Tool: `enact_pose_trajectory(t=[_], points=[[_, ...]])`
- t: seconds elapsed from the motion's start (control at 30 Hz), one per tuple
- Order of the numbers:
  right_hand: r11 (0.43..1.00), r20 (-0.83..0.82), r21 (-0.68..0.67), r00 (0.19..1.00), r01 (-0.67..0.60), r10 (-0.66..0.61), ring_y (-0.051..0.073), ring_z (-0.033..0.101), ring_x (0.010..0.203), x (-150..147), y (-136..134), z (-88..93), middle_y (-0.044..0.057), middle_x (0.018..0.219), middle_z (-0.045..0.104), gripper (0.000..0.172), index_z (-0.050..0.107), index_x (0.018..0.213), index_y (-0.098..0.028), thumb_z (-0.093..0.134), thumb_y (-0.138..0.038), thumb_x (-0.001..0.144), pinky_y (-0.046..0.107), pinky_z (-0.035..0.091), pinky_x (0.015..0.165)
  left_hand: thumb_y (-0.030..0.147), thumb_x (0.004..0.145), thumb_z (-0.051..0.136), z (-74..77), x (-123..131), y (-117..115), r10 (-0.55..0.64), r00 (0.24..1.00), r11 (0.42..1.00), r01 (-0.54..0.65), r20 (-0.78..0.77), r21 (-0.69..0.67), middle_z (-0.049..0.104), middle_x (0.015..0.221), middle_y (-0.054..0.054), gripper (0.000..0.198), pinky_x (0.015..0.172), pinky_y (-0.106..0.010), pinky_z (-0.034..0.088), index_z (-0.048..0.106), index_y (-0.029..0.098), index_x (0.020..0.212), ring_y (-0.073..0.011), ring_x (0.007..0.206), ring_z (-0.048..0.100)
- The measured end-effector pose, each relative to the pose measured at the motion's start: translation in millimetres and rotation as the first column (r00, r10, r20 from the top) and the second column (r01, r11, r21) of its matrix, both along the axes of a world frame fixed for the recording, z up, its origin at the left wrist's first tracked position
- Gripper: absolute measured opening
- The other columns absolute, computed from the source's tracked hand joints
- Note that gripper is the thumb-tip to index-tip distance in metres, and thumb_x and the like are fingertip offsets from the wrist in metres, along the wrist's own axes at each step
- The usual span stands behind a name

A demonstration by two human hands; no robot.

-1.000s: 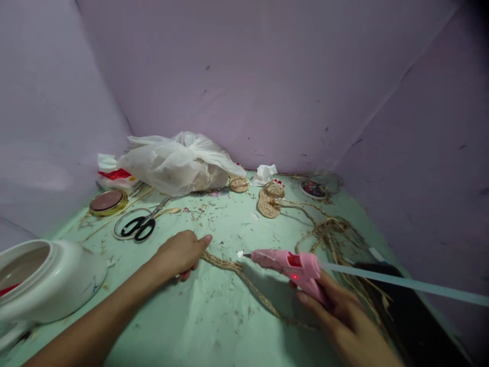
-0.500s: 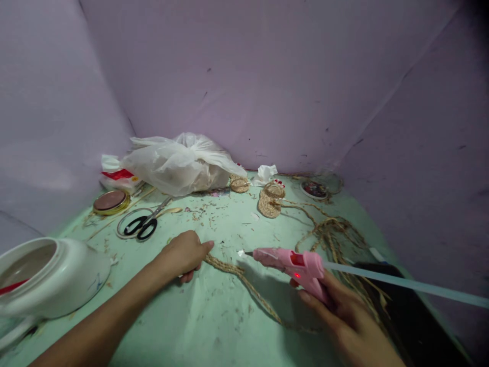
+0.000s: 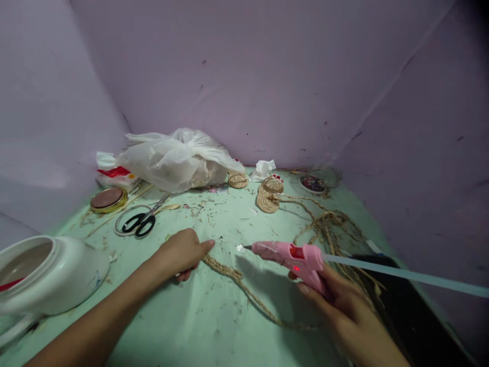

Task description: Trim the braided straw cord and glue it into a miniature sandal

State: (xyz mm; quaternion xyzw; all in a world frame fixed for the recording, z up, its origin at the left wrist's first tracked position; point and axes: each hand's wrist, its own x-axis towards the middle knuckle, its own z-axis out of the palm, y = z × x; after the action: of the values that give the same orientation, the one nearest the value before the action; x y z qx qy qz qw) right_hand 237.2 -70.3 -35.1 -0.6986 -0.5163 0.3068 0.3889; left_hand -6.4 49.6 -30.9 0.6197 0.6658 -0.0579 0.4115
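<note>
My left hand [image 3: 187, 254] is closed on one end of a braided jute cord [image 3: 223, 267], its index finger lying along the top. From there the cord runs right and forward over the green table, thinning toward my right hand. My right hand [image 3: 342, 306] grips a pink glue gun [image 3: 288, 255] by its handle. The gun points left, its red light is lit and a long pale glue stick [image 3: 401, 275] sticks out of its back. Something small and shiny sits at the nozzle tip, above the cord.
Black-handled scissors [image 3: 143, 221] and a round tin [image 3: 109, 200] lie at the left, behind a white pot [image 3: 57, 278]. A plastic bag [image 3: 175, 160], coiled jute pieces [image 3: 269, 196] and a bead dish [image 3: 313, 184] stand farther back. Loose jute [image 3: 332, 227] and a dark object [image 3: 412, 316] are at the right.
The view has shifted slightly, moving the background objects a little up and left in the picture. Both hands keep their holds, and the glue gun stays nearly in place.
</note>
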Motion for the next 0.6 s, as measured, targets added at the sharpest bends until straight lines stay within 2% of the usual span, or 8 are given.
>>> enact_pose_trajectory(t=[0.1,0.17,0.27,0.43,0.6], points=[[1.0,0.0,0.006,1.0,0.007,-0.007,0.025,0.063,0.076,0,0,-0.9,0.005,0.082,0.069,0.036,0.067,0.092,-0.019,0.058,-0.041,0.066,0.034,0.052,0.066,0.045,0.069,0.045,-1.0,0,2,-0.017,1.0,0.999,0.017,0.008,-0.035,0.05,0.034,-0.006,0.043,0.035,-0.026,0.036,0.043,0.016,0.038,-0.0143,0.027,0.045],[0.999,0.01,0.021,1.0,0.027,-0.028,0.025,0.063,0.076,-1,0,-1.0,0.006,0.082,0.069,0.034,0.067,0.09,-0.019,0.058,-0.04,0.065,0.034,0.052,0.066,0.038,0.067,0.048,-1.2,0,2,0.019,0.999,0.997,-0.016,0.044,-0.081,0.051,0.035,-0.005,0.036,0.032,-0.024,0.032,0.043,0.016,0.039,-0.0136,0.027,0.045],[1.0,-0.017,0.027,1.0,-0.011,0.011,0.023,0.062,0.079,-1,-1,-0.2,0.005,0.085,0.068,0.032,0.066,0.092,-0.019,0.057,-0.038,0.068,0.032,0.051,0.069,0.033,0.064,0.05,-1.2,-3,3,0.087,0.989,0.987,-0.069,0.123,-0.147,0.052,0.036,-0.005,0.029,0.03,-0.021,0.027,0.046,0.014,0.042,-0.0122,0.027,0.045],[1.0,-0.002,0.024,1.0,0.011,-0.011,0.022,0.062,0.074,3,-2,3.8,0.004,0.079,0.068,0.026,0.067,0.083,-0.019,0.058,-0.038,0.068,0.03,0.051,0.066,0.038,0.066,0.051,-2.8,-7,0,0.271,0.914,0.958,-0.226,0.302,-0.177,0.052,0.035,-0.003,0.031,0.028,-0.019,0.026,0.048,0.013,0.047,-0.0083,0.026,0.04],[0.999,-0.005,0.042,1.0,0.015,-0.015,0.023,0.062,0.072,6,-9,0.8,0.006,0.079,0.068,0.028,0.068,0.085,-0.02,0.06,-0.039,0.067,0.031,0.051,0.063,0.043,0.066,0.055,-4.6,-10,-4,0.282,0.879,0.959,-0.25,0.385,-0.132,0.052,0.037,0.0,0.034,0.027,-0.019,0.026,0.048,0.014,0.051,-0.0072,0.026,0.04]])
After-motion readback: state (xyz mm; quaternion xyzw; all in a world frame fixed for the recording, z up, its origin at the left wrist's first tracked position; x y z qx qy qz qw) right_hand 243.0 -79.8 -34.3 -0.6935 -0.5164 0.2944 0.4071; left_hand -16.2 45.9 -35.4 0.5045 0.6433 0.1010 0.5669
